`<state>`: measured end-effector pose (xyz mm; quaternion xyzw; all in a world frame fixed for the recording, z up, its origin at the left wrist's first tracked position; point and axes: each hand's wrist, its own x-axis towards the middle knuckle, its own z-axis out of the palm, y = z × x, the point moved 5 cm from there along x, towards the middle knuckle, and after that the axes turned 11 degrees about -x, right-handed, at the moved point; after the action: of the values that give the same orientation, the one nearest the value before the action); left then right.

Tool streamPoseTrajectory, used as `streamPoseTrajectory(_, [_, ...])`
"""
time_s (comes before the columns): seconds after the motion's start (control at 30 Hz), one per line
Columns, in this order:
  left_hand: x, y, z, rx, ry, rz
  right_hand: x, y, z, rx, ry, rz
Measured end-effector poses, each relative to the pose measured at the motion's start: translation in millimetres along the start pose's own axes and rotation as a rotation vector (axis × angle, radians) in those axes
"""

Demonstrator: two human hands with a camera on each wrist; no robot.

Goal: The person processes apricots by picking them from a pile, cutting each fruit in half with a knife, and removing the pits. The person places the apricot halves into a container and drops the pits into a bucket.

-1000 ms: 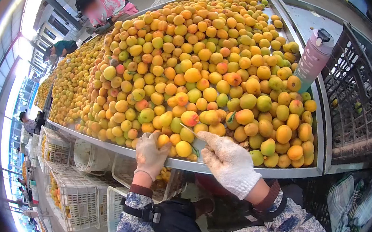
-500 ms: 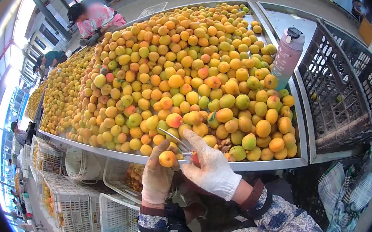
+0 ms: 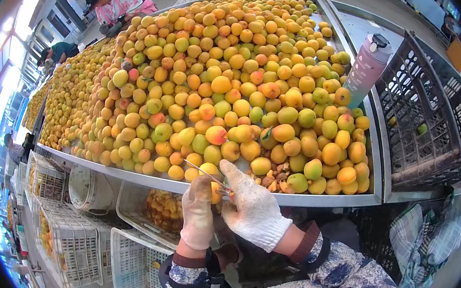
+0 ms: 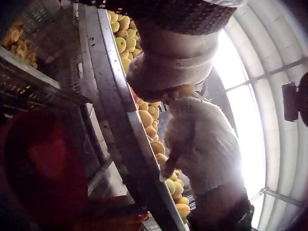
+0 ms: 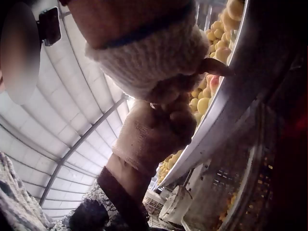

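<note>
Both gloved hands meet above the table's near edge. My left hand (image 3: pixel 199 213) holds a yellow-orange apricot (image 3: pixel 215 193), partly hidden behind its fingers. My right hand (image 3: pixel 255 206) grips a tool with a thin metal blade (image 3: pixel 199 170), which extends leftward past the fruit; its handle is mostly covered. In the left wrist view, the fruit (image 4: pixel 185 90) shows between my left hand (image 4: pixel 168 62) and right hand (image 4: pixel 204 139). The right wrist view shows my right hand (image 5: pixel 154 67) close against my left hand (image 5: pixel 154 134). Many apricots (image 3: pixel 221 84) lie heaped beyond.
A metal rim (image 3: pixel 336 202) borders the table. On the right stand a pink-and-teal bottle (image 3: pixel 366 68) and a black crate (image 3: pixel 419 118). White crates (image 3: pixel 74 240) and a bucket (image 3: pixel 88 188) sit below left. Another person (image 3: pixel 120 5) is at the far side.
My left hand has lifted an apricot from the near edge and brought it beside the tool in my right hand. Both hands have drawn together, and the head view has shifted.
</note>
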<state>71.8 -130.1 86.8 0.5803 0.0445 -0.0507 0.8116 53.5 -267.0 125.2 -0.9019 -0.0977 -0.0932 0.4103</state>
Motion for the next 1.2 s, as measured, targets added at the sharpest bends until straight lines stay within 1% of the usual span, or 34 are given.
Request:
streamPoseTrajectory(0.03, [-0.4, -1.5, -4.0, 0.068, 0.024, 0.05, -1.2, -0.5, 2.4, -0.023, -0.002, 0.003])
streamPoseTrajectory(0.1, [-3.3, -3.6, -4.8, 0.075, 0.053, 0.056, -3.6, -1.4, 6.7, -0.049, -0.005, 0.005])
streamPoseTrajectory(0.17, [-6.0, -6.8, -6.2, 0.079, 0.083, 0.063, -5.9, -1.4, 10.5, 0.011, -0.006, 0.02])
streamPoseTrajectory(0.23, [-7.5, -8.1, -8.1, 0.145, 0.07, 0.15, -7.3, -2.9, 13.0, 0.034, 0.001, 0.021])
streamPoseTrajectory(0.3, [-8.8, -6.6, -9.9, 0.125, 0.045, 0.163, -8.5, -3.2, 16.2, 0.057, 0.006, 0.025])
streamPoseTrajectory(0.37, [-12.7, 3.7, -5.2, 0.25, -0.013, 0.215, -9.3, -1.4, 20.1, 0.016, 0.007, 0.051])
streamPoseTrajectory(0.4, [-13.3, 3.4, -4.8, 0.246, -0.012, 0.212, -9.5, -1.5, 22.3, 0.012, 0.004, 0.052])
streamPoseTrajectory(0.47, [-15.3, 4.1, -6.3, 0.252, 0.068, 0.269, -10.5, -2.4, 25.3, -0.042, 0.038, 0.061])
streamPoseTrajectory(0.5, [-15.8, 1.6, -5.9, 0.25, 0.068, 0.265, -11.4, -2.5, 27.7, -0.044, 0.035, 0.065])
streamPoseTrajectory(0.57, [-17.5, -0.7, -9.2, 0.243, 0.129, 0.293, -13.3, -3.3, 29.6, -0.061, 0.104, 0.06])
streamPoseTrajectory(0.6, [-18.1, -0.7, -10.7, 0.241, 0.132, 0.29, -14.4, -2.8, 33.9, -0.062, 0.1, 0.061])
streamPoseTrajectory(0.67, [-18.4, -1.4, -13.2, 0.309, 0.139, 0.243, -16.5, 0.4, 41.8, -0.06, 0.127, 0.063])
streamPoseTrajectory(0.7, [-18.7, -1.5, -14.1, 0.305, 0.141, 0.241, -17.1, 1.6, 45.6, -0.062, 0.124, 0.062])
streamPoseTrajectory(0.77, [-21.2, 0.8, -15.3, 0.333, 0.161, 0.304, -18.7, 1.8, 52.6, -0.094, 0.08, 0.041])
streamPoseTrajectory(0.8, [-21.6, 0.6, -16.3, 0.328, 0.164, 0.302, -18.8, 0.6, 52.8, -0.098, 0.076, 0.04])
streamPoseTrajectory(0.87, [-21.1, -1.1, -19.0, 0.313, 0.16, 0.249, -17.9, -0.7, 54.1, -0.064, 0.053, 0.072])
streamPoseTrajectory(1.0, [-21.9, -2.6, -19.7, 0.3, 0.155, 0.195, -19.5, 0.3, 57.2, -0.025, 0.065, 0.089])
streamPoseTrajectory(1.07, [-21.4, -2.2, -17.7, 0.316, 0.135, 0.275, -21.2, 5.0, 60.9, 0.019, 0.05, 0.101])
streamPoseTrajectory(1.1, [-19.8, -6.2, -18.5, 0.316, 0.135, 0.272, -21.5, 5.4, 60.3, 0.019, 0.048, 0.104])
streamPoseTrajectory(1.17, [-17.6, -9.4, -18.8, 0.343, 0.137, 0.345, -21.7, 8.1, 61.4, 0.026, -0.026, 0.154])
streamPoseTrajectory(1.2, [-19.0, -8.0, -18.6, 0.343, 0.136, 0.342, -22.3, 8.2, 60.9, 0.026, -0.026, 0.157])
